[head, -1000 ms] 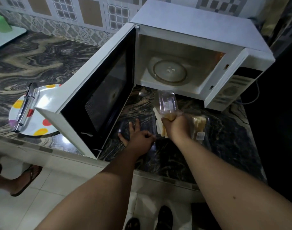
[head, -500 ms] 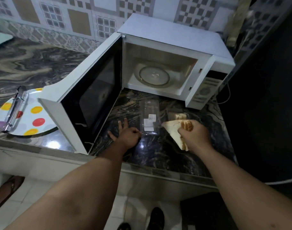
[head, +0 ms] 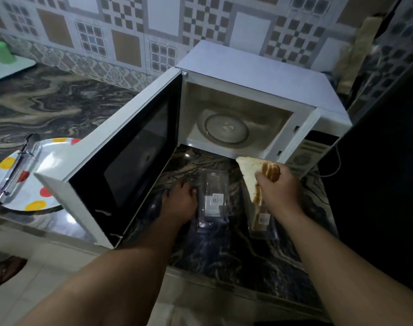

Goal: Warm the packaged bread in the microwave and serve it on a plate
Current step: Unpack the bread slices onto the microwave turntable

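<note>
My right hand [head: 279,189] grips triangular bread slices [head: 251,172], lifted above the counter just in front of the white microwave [head: 259,78]. The microwave's door [head: 121,156] hangs wide open to the left, and its glass turntable [head: 226,129] is bare. My left hand [head: 181,201] rests flat on the dark counter, touching the left side of an empty clear plastic package [head: 213,201]. A second clear package with bread [head: 262,220] lies under my right wrist. A white plate with coloured dots [head: 34,191] sits left of the door.
Metal tongs [head: 17,170] lie across the plate. A green cup [head: 0,51] stands on a white board at the far left. The marbled counter's front edge [head: 224,283] runs below my arms. A cable [head: 334,170] trails right of the microwave. A sandalled foot [head: 5,271] shows on the floor.
My right hand pulled the bread out of the clear package, then lifted it up toward the microwave opening. The empty package now lies on the counter beside my left hand.
</note>
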